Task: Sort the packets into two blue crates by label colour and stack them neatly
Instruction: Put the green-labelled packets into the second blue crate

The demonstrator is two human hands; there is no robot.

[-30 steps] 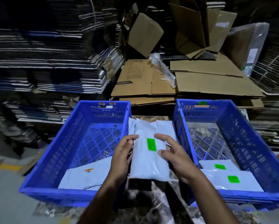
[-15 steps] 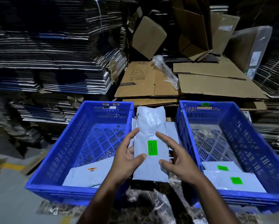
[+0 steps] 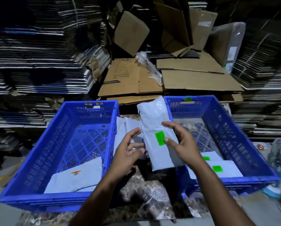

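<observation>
A white packet (image 3: 154, 121) with a green label (image 3: 159, 138) is lifted between the two blue crates, tilted toward the right one. My right hand (image 3: 183, 144) grips its right edge, thumb beside the label. My left hand (image 3: 128, 152) hovers at the packet's left edge with loosely bent fingers, holding nothing. The left crate (image 3: 55, 144) contains a packet with an orange label (image 3: 81, 178). In the right crate (image 3: 226, 128) lie two green-labelled packets (image 3: 218, 170). More white packets (image 3: 128, 126) lie between the crates, partly hidden by my hands.
Flattened cardboard sheets (image 3: 136, 79) lie behind the crates with a crumpled plastic bag (image 3: 149, 67) on them. Tall stacks of folded cartons rise at the left (image 3: 38, 62) and right (image 3: 266, 62). The crates stand on a marbled surface (image 3: 144, 198).
The green-labelled packet has risen and swung toward the right crate. My right hand has taken hold of it, and my left hand has come off its left edge.
</observation>
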